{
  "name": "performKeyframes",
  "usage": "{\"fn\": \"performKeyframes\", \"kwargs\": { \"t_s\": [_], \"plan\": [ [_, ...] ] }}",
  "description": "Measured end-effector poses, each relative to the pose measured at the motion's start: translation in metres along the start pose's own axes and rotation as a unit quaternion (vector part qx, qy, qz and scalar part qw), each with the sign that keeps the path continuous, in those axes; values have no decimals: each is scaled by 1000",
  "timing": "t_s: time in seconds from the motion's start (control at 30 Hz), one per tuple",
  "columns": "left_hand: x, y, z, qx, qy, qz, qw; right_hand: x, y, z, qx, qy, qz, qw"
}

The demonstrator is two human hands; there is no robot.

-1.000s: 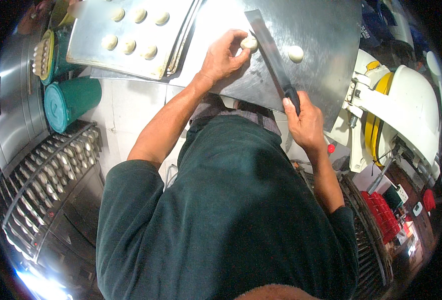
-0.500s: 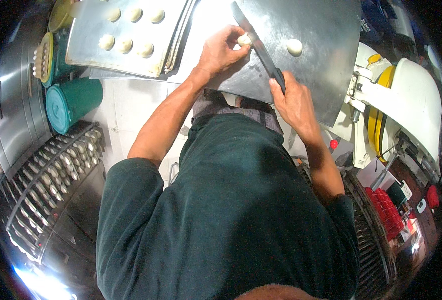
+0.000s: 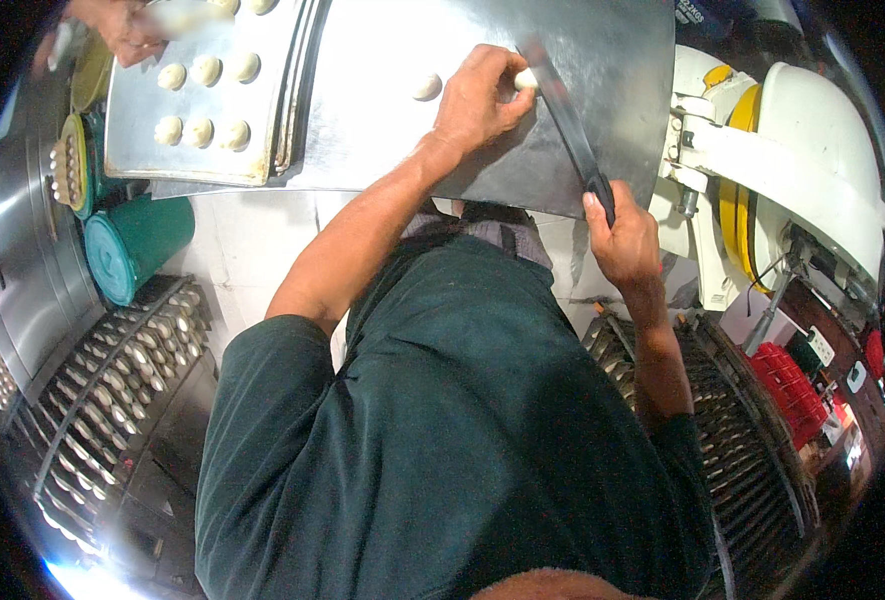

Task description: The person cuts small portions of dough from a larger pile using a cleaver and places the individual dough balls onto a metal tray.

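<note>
My left hand (image 3: 484,98) pinches a pale dough ball (image 3: 525,79) between thumb and fingers, right beside the knife blade. My right hand (image 3: 626,236) grips the black handle of a long knife (image 3: 566,118), whose dark blade slants away to the upper left over the metal table (image 3: 362,120). Whether the blade touches the ball I cannot tell. A second dough ball (image 3: 426,87) lies on the table just left of my left hand.
At the left of the table sits a baking tray (image 3: 127,150) with rows of dough balls, stacked on others. Another person's hand (image 3: 122,32) is over its far left corner. A white mixer (image 3: 782,150) stands right, a green bin (image 3: 112,258) left, and racks (image 3: 127,375) flank me below.
The ball right of the knife is gone from its place, and one now lies left of my left hand. Both hands have shifted right in view. Another person's hand has appeared over the tray.
</note>
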State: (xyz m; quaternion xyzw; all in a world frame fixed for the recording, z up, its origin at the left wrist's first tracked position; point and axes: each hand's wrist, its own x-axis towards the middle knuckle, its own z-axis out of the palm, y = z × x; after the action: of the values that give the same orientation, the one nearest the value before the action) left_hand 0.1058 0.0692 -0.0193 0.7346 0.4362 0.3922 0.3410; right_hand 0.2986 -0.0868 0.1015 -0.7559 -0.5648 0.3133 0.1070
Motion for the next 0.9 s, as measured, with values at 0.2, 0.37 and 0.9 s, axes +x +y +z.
{"fn": "performKeyframes", "kwargs": {
  "t_s": [0.2, 0.37, 0.9],
  "plan": [
    [1, -1, 3, 16, -32, -50, 998, 58, -13, 13, -11, -8, -29, 999],
    [1, -3, 1, 30, 48, 54, 997, 23, -3, -8, 59, -6, -26, 998],
    [-1, -2, -1, -36, -88, -96, 991, 30, -4, 19, 21, 23, -31, 999]
  ]
}}
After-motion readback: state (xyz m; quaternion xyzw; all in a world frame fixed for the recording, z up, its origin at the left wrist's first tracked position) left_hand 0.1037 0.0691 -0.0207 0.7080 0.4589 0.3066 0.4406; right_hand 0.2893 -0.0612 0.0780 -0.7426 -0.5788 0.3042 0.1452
